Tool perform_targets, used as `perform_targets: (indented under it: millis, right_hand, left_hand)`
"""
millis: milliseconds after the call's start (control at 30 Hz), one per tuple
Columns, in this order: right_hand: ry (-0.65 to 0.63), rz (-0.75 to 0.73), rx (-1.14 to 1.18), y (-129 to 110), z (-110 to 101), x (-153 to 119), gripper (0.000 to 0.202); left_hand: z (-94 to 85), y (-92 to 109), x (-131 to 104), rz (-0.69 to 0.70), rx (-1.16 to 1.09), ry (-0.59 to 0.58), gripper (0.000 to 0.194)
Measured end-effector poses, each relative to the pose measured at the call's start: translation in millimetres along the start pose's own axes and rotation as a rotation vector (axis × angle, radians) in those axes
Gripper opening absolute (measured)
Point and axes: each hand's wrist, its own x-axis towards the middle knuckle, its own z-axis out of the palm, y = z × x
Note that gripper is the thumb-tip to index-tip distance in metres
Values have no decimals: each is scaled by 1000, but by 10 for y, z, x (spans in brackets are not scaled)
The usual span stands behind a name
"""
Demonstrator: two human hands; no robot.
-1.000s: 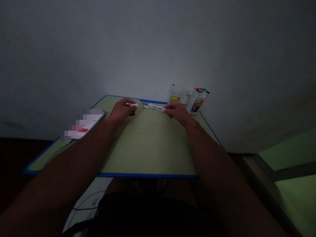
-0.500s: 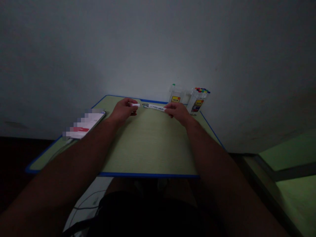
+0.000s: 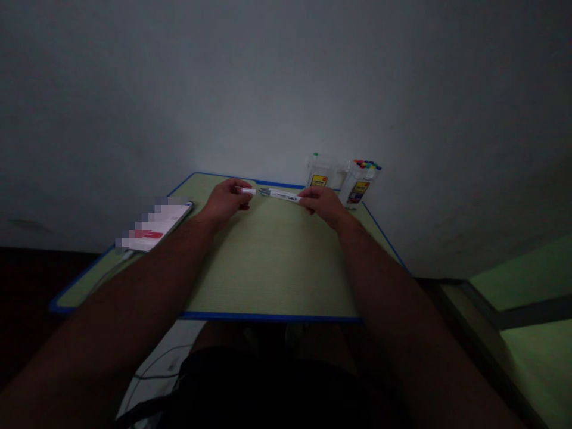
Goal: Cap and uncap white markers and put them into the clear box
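Note:
Over the far half of the table (image 3: pixel 277 256), my right hand (image 3: pixel 324 204) is closed on the rear end of a white marker (image 3: pixel 286 195). The marker lies almost level, its dark uncapped tip pointing left. My left hand (image 3: pixel 227 201) pinches a white marker cap (image 3: pixel 248 191) between thumb and fingers. The cap's end faces the marker's tip, with a narrow gap between them.
Behind my right hand stand a clear case (image 3: pixel 318 173) with a green-ended marker and another case (image 3: pixel 360 185) full of coloured markers. A phone or tablet (image 3: pixel 163 226) with a cable lies at the left. A grey wall (image 3: pixel 268 89) rises behind the table.
The view has shifted very slightly. Both hands keep their hold, and the cap and marker tip stay apart, about as before.

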Motion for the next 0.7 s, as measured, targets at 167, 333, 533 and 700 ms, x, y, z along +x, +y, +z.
perform_targets:
  millis: [167, 333, 533, 700]
  right_hand:
    - [-1, -9, -3, -2, -3, -7, 12]
    - [-7, -9, -1, -28, -11, -18, 14]
    - [-4, -8, 9, -29, -9, -15, 13]
    - [8, -5, 17, -37, -4, -14, 13]
  left_hand:
    - [-8, -34, 20, 15, -12, -11, 21]
    - [-5, -28, 16, 5, -11, -3, 21]
    - [-11, -23, 12, 6, -15, -7, 20]
    - [-17, -38, 27, 15, -6, -15, 20]
